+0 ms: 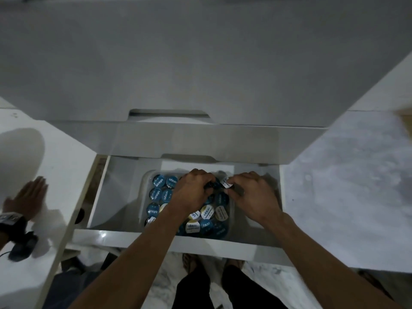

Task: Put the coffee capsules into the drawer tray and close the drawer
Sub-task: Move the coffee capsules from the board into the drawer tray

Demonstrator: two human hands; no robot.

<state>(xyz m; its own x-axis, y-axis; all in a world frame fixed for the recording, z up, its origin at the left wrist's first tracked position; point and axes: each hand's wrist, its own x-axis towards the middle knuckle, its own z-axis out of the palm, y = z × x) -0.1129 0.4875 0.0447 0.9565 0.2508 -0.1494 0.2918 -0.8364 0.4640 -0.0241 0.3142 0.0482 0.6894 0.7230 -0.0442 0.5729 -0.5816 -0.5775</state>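
Both hands — left (193,190), right (252,192) — pinch capsules (227,183) over the tray (146,177).

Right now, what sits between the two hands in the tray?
In the head view, a white-lidded capsule, pinched by the right hand, sits between it and the left hand, which grips something dark, above the tray.

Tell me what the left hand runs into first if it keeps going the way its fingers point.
Probably the right hand: the left hand curls toward it over the tray of capsules, with a white-lidded capsule between them. Depth is unclear.
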